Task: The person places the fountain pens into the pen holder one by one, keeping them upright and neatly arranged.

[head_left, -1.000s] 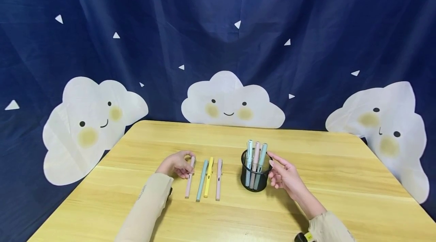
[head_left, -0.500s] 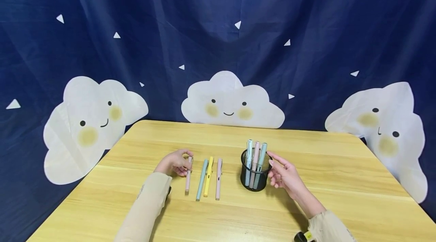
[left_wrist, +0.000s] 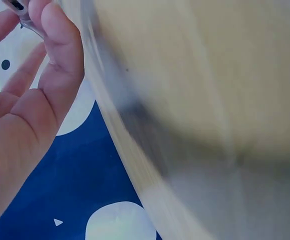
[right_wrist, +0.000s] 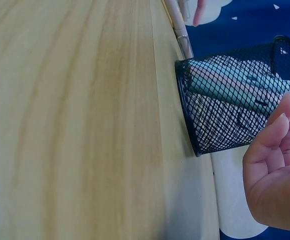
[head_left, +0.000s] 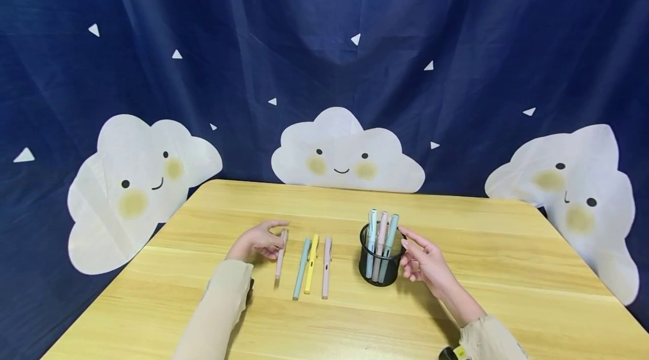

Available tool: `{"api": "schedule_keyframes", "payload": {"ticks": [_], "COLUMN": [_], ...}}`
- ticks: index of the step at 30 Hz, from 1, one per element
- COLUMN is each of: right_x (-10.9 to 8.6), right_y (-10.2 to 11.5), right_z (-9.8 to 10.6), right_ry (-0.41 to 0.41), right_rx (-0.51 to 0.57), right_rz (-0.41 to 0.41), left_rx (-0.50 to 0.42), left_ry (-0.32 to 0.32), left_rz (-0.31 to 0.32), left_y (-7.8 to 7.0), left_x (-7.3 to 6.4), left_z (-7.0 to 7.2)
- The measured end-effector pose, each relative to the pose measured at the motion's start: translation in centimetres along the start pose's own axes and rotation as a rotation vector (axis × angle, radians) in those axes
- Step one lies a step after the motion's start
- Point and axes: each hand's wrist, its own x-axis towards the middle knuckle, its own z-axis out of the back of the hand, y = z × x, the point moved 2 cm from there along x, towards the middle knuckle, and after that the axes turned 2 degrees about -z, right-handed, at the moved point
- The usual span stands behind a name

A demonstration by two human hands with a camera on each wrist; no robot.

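Note:
In the head view my left hand (head_left: pixel 261 240) pinches a pink pen (head_left: pixel 280 258) near its upper end, the pen tilted with its lower end just off the table. The left wrist view catches only that pen's end (left_wrist: pixel 18 5) between the fingers. Right of it lie a teal pen (head_left: pixel 301 270), a yellow pen (head_left: pixel 311 267) and a lilac pen (head_left: pixel 326 272). My right hand (head_left: pixel 425 261) holds the black mesh pen holder (head_left: pixel 363 266) by its right side, thumb and index finger at the rim. Light blue, pink and teal pens (head_left: pixel 382 227) stand in the holder.
All of this is on a wooden table (head_left: pixel 456 225). Behind it hangs a dark blue curtain (head_left: pixel 314 22) with white clouds and small triangles. A black and yellow object (head_left: pixel 451 353) sits by the right sleeve.
My left hand has raised the pink pen slightly off the table and shifted it a little left and away. The right hand and pen holder stay in place.

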Motion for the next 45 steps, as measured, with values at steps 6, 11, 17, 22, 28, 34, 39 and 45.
{"api": "schedule_keyframes", "payload": {"ticks": [6,11,17,22,28,34,39,45], "right_x": [-0.1,-0.1,-0.1,-0.2,-0.1,-0.1,0.0,0.0], "right_y": [0.0,0.0,-0.1,-0.1,-0.1,-0.2,-0.2,-0.2], "right_z": [0.0,-0.1,0.0,0.0,0.0,0.0,0.1,0.0], "right_ry": [-0.001,-0.004,-0.011,-0.007,-0.008,-0.003,-0.007,-0.002], "right_rx": [-0.001,0.001,0.002,-0.006,-0.005,-0.003,-0.003,-0.015], "right_rz": [0.000,0.003,0.002,0.005,0.003,0.008,0.007,0.004], "left_rx": [-0.024,-0.039,-0.051,-0.080,-0.110,-0.161,-0.174,-0.224], "left_ry": [0.016,0.012,0.025,0.058,0.062,0.051,0.074,0.122], "left_rz": [-0.026,-0.072,-0.100,-0.145,-0.162,-0.183,-0.201,-0.228], "left_y": [-0.4,-1.1,-1.7,-2.3,-2.7,-2.9,-3.1,-3.5], "left_x": [0.1,-0.2,-0.2,-0.1,0.1,0.5,0.4,0.6], "left_z": [0.0,-0.2,-0.6,-1.1,-1.6,-2.1,-2.4,-2.9]}}
